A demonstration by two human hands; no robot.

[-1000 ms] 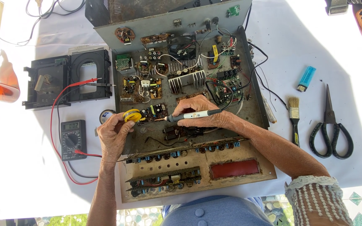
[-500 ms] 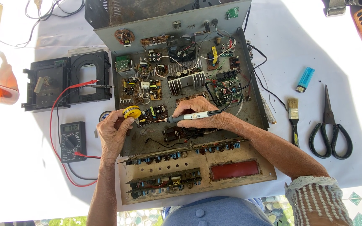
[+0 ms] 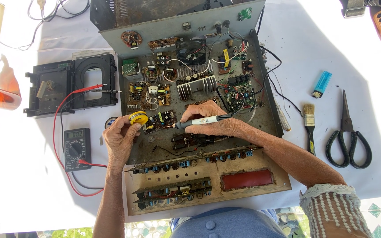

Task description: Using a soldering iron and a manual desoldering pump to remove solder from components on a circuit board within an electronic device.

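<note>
Sunlit bench under a white cloth [image 3: 18, 202], an opened amplifier [image 3: 199, 110] at frame centre.

Head view: the right hand [image 3: 212, 125] has its fingers clenched on a soldering iron [image 3: 201, 120] over the boards; the left hand [image 3: 121, 140] pinches a yellow solder spool [image 3: 138, 117] at the case's left edge. A multimeter [image 3: 76, 149] lies lower left, with scissors [image 3: 347, 139], brush [image 3: 309, 125] and lighter [image 3: 321, 83] at right.

Open amplifier chassis [image 3: 267, 110]: crowded with circuit boards, heat sink [image 3: 196, 86], fan [image 3: 192, 52] and loose wires; bare metal floor only near its lower left. Left approach blocked by multimeter [image 3: 76, 148], red lead [image 3: 60, 117], black tray unit [image 3: 69, 83]. Right approach: lighter [image 3: 321, 83], brush [image 3: 309, 124], scissors [image 3: 347, 136], with white cloth [image 3: 18, 194] open between them.
</note>
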